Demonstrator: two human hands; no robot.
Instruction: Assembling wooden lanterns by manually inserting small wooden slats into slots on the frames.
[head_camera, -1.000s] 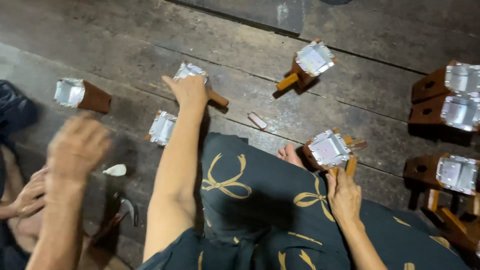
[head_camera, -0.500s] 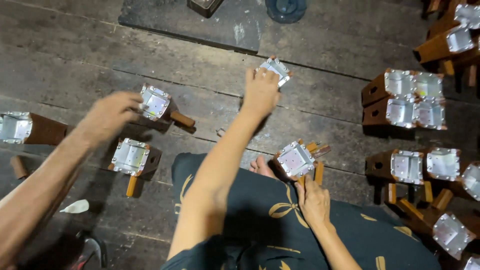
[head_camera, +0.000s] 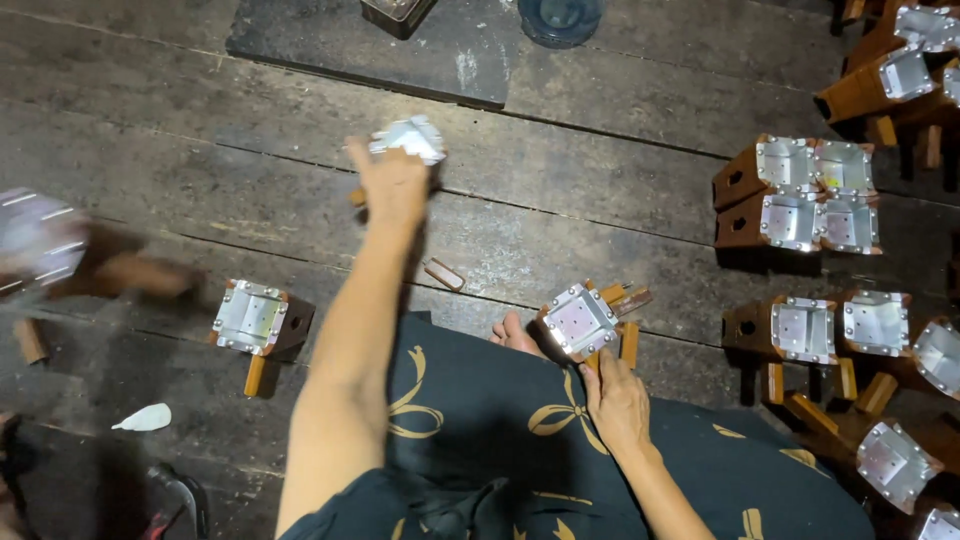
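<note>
On the floor (head_camera: 600, 150), left hand (head_camera: 392, 185) clenched round a block (head_camera: 408, 138) at 12 o'clock; right hand (head_camera: 617, 400) grasping another block (head_camera: 580, 322) at 3.

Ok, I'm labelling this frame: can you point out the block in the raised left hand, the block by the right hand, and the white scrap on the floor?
Raised block (head_camera: 408, 137), head view, on its metal-capped end.
Right-hand block (head_camera: 578, 322), head view, centre of its metal plate.
White scrap (head_camera: 143, 418), head view, its middle.
</note>
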